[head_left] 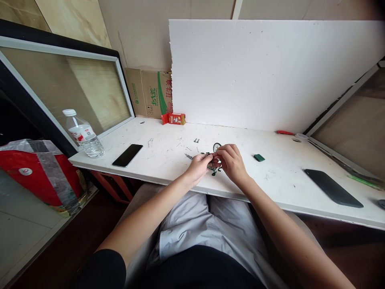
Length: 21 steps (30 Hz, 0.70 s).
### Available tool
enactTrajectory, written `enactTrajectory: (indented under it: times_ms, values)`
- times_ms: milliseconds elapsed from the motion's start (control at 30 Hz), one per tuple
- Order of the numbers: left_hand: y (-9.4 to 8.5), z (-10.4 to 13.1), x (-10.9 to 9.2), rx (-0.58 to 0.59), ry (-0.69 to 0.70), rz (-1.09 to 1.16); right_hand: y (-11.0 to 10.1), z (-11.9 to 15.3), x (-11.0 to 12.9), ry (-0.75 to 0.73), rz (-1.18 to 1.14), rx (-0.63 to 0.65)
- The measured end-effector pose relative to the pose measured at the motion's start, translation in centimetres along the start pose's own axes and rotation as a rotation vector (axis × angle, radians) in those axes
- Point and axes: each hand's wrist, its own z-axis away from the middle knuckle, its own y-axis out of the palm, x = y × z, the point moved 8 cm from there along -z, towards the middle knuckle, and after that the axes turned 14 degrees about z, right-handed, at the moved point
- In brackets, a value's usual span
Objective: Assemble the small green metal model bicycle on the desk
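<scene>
Close to the table's front edge, a small dark-green toy bicycle [213, 173] is held between both hands. My left hand [199, 169] has closed on it from the left, thumb laid along the frame. From the right, the fingers of my right hand [232, 160] pinch together at its middle; the exact part they grip is hidden. A spoked black wheel [216, 147] shows just beyond the right fingertips, and whether it is joined to the frame I cannot tell. Left of my hands lie a thin grey part [188, 156] and small dark pieces [196, 140].
On the white table [162, 148], a phone [128, 155] and water bottle [84, 134] stand left. A green block [259, 157] and black phone-shaped object [333, 188] lie right. Behind are a red packet [177, 119], cardboard box [150, 94], white foam board [255, 72] and red item [285, 132].
</scene>
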Motion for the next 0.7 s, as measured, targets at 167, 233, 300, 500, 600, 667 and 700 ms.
enactTrajectory:
  times_ms: [167, 233, 300, 500, 600, 667, 700]
  values:
    - [0.08, 0.02, -0.04, 0.017, 0.013, 0.009, -0.14, 0.22, 0.27, -0.057, 0.016, -0.073]
    - [0.06, 0.0, 0.02, 0.021, 0.01, 0.012, -0.02, 0.31, 0.15, -0.051, 0.015, -0.075]
    - [0.0, -0.02, 0.05, 0.017, 0.006, 0.014, 0.1, 0.41, 0.02, -0.039, 0.011, -0.071]
    - [0.05, -0.05, 0.07, 0.015, 0.003, 0.028, 0.14, 0.6, 0.12, -0.043, 0.022, -0.094]
    - [0.08, -0.05, 0.07, 0.016, 0.008, 0.032, 0.08, 0.67, 0.29, -0.051, 0.031, -0.104]
    - [0.07, -0.05, 0.06, 0.015, 0.011, 0.032, 0.13, 0.69, 0.29, -0.046, 0.027, -0.093]
    - [0.07, -0.04, 0.05, 0.014, 0.012, 0.031, 0.17, 0.7, 0.26, -0.042, 0.023, -0.086]
